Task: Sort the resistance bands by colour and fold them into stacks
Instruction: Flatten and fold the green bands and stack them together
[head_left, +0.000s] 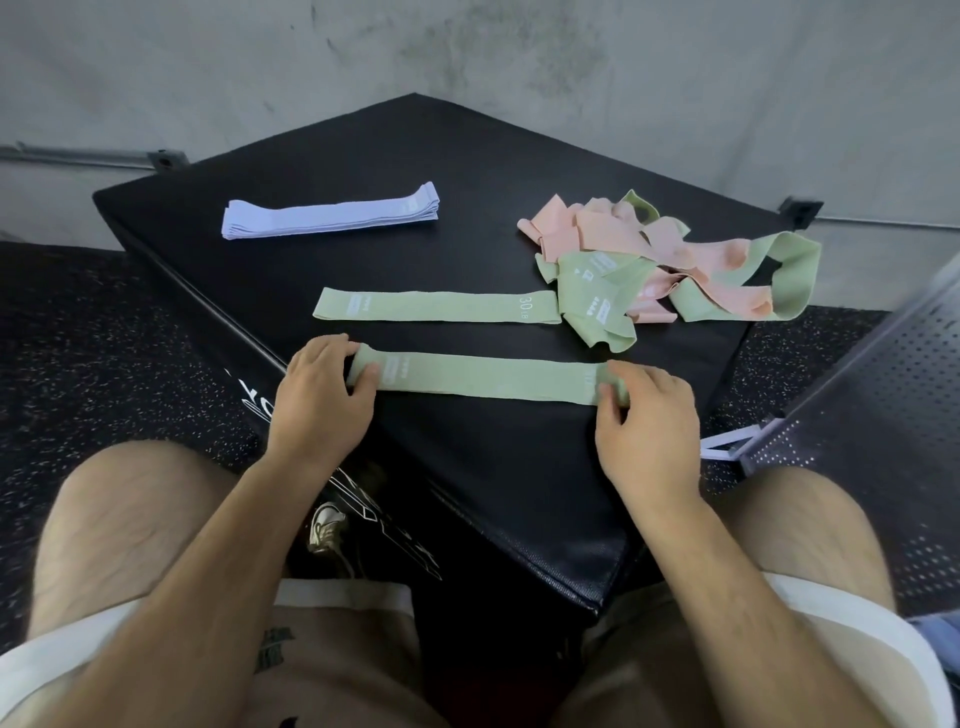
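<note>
A green resistance band (488, 380) lies stretched flat across the near part of the black padded box (467, 150). My left hand (324, 387) pinches its left end and my right hand (647, 415) pinches its right end. Just beyond it a second green band (436, 306), marked 30 LB, lies flat on its own. A tangled heap of pink and green bands (675, 260) sits at the right. A neat stack of folded lilac bands (332, 214) rests at the far left.
The box stands on speckled rubber flooring (104, 338) against a grey concrete wall (519, 47). A perforated metal bench (883, 374) juts in from the right. My bare knees and shorts fill the bottom of the view.
</note>
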